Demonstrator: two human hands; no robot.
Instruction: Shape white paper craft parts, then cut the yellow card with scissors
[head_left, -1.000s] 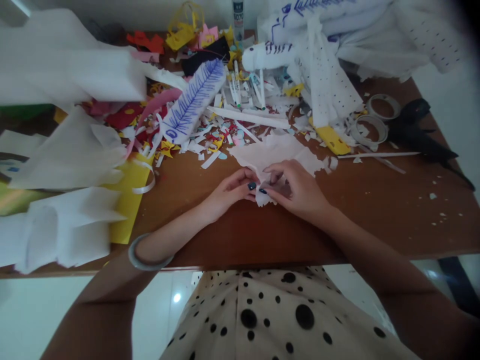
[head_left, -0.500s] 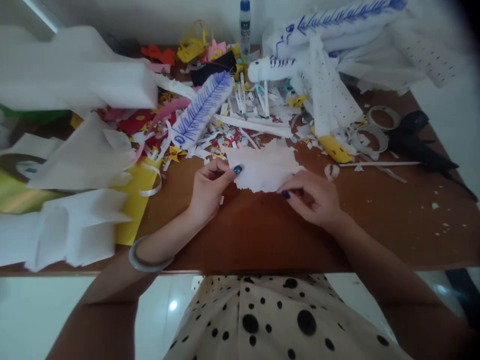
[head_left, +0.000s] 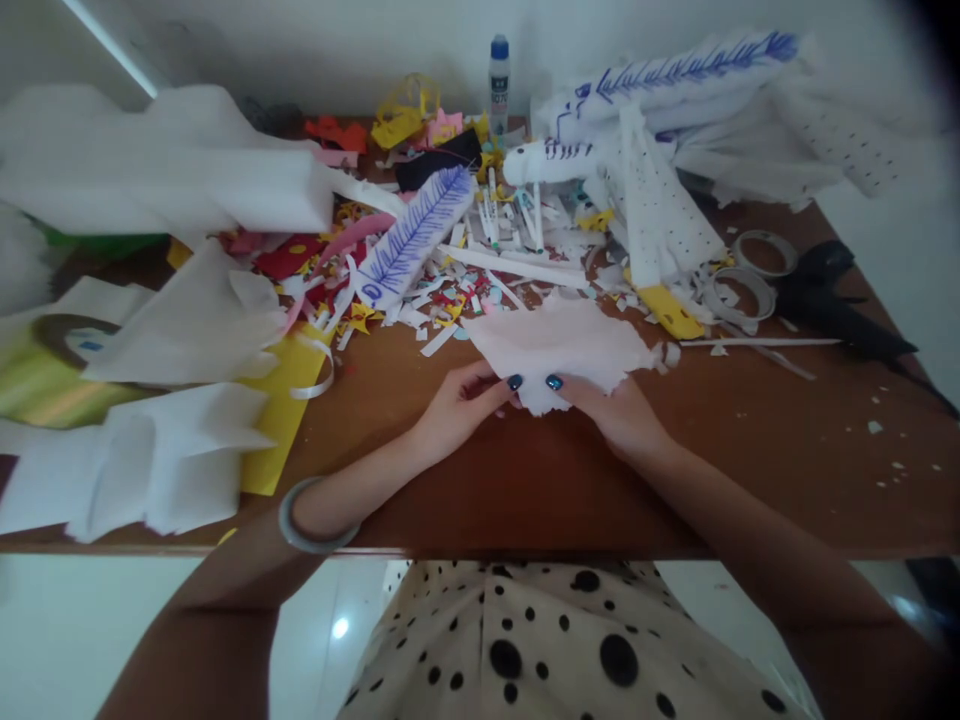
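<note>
My left hand [head_left: 461, 405] and my right hand [head_left: 615, 410] both pinch the near edge of a ragged white paper piece [head_left: 559, 345], thumbs close together on top. The paper lies over the brown table [head_left: 525, 470], its far part spread toward a heap of paper scraps [head_left: 480, 270]. Dark blue polish shows on both thumbnails. A grey bangle [head_left: 311, 525] circles my left wrist.
White paper sheets [head_left: 165, 190] and yellow card [head_left: 281, 410] crowd the left. A white feather shape with blue lines [head_left: 416, 235], a glue bottle [head_left: 499, 70] and white paper figures [head_left: 645, 150] stand behind. Tape rolls [head_left: 750, 275] and black scissors [head_left: 840, 300] lie right.
My hands, spread apart along the paper's edge half a second ago, have come together at its near edge. The view has tilted slightly, showing more of the far wall.
</note>
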